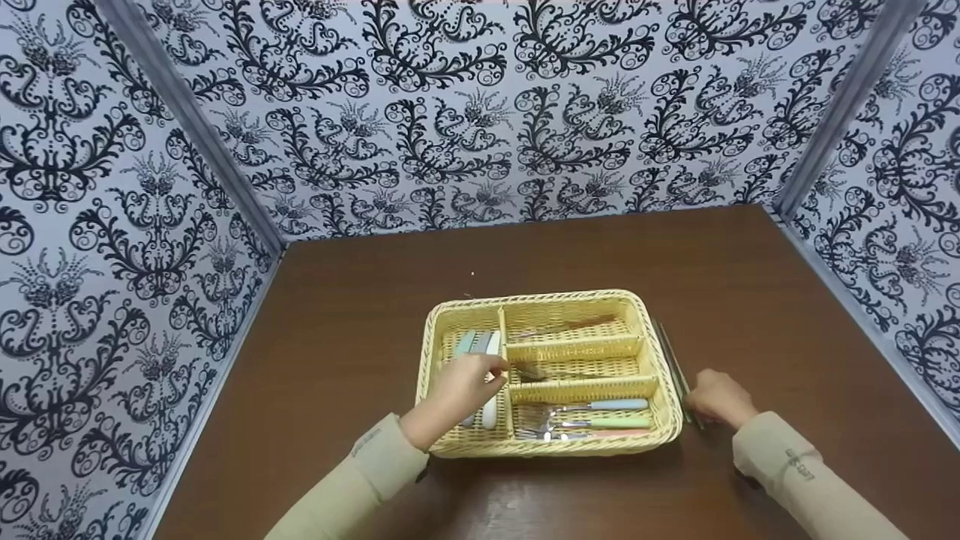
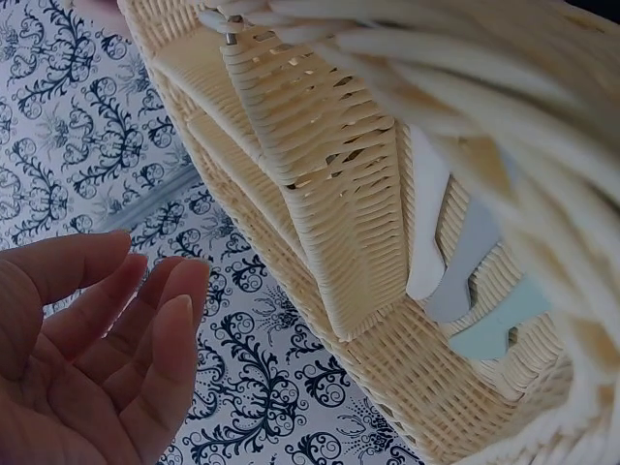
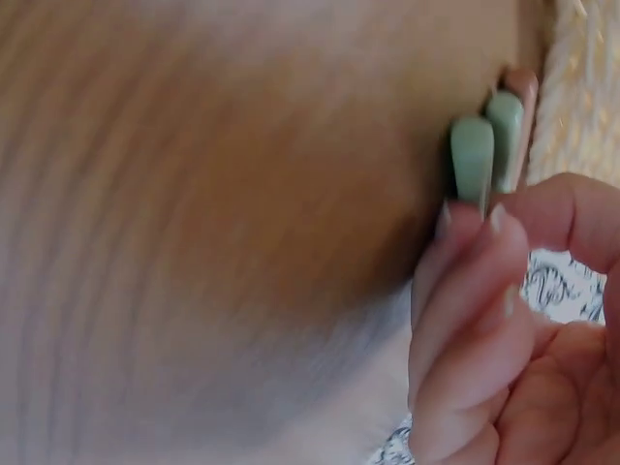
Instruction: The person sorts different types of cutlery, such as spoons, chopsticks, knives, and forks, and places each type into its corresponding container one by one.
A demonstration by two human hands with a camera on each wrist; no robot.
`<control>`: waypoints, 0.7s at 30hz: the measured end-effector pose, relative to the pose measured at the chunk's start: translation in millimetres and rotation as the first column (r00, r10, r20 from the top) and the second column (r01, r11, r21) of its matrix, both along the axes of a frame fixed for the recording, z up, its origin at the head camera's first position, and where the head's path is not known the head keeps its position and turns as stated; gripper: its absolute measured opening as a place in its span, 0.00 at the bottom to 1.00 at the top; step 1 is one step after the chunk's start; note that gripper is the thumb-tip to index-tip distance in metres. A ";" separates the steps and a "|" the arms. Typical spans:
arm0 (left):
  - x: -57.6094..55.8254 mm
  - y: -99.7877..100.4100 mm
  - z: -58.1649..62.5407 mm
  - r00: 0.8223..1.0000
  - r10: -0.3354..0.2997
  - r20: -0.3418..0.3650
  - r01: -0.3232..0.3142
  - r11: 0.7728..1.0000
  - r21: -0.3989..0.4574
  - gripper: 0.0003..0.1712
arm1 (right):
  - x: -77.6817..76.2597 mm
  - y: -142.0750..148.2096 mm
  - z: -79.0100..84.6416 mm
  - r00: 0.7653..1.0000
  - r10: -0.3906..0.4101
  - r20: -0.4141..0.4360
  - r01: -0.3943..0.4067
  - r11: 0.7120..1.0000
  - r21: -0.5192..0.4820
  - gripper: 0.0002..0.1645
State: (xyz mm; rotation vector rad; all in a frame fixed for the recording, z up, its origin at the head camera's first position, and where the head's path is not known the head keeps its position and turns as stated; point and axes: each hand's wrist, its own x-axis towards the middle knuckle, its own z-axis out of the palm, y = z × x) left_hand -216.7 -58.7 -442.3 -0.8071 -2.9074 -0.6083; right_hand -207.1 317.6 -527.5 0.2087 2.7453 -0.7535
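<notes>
A cream wicker cutlery basket stands on the brown table. My left hand is above its left section, with fingers loosely bent and nothing between them in the left wrist view. Under it lie white, grey and mint knife-shaped pieces. At the basket's right outer side, my right hand pinches at the near end of long thin green sticks that look like chopsticks. Their rounded green ends show just past the fingertips, with a brownish one beside them.
Forks with blue, green and pink handles lie in the basket's near right section. A metal piece is in the middle section, and a brown-handled one in the far section. Patterned walls enclose the table.
</notes>
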 end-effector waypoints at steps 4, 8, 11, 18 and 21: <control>0.5 -2.1 -0.5 1.000 -0.004 0.008 0.003 1.000 0.012 0.10 | 2.0 -3.6 -1.0 1.000 0.018 -0.022 -0.016 0.997 0.073 0.08; 1.5 -2.8 -0.8 1.000 -0.003 -0.023 0.003 1.000 0.008 0.10 | 0.3 1.7 -0.6 0.999 0.012 -0.032 -0.010 0.998 0.062 0.10; 4.2 0.6 3.2 0.996 0.008 -0.090 -0.010 1.000 -0.016 0.10 | -3.4 9.9 11.3 0.995 0.018 -0.098 -0.012 0.998 0.056 0.11; 4.2 29.7 19.0 0.856 -0.098 -0.507 0.135 0.990 0.035 0.13 | -7.6 -13.0 82.0 0.870 0.245 -0.427 -0.191 0.968 0.165 0.05; 3.0 50.2 27.3 0.740 -0.135 -0.659 0.188 0.982 0.009 0.11 | -3.6 -41.3 104.8 0.783 0.379 -0.493 -0.292 0.924 0.247 0.06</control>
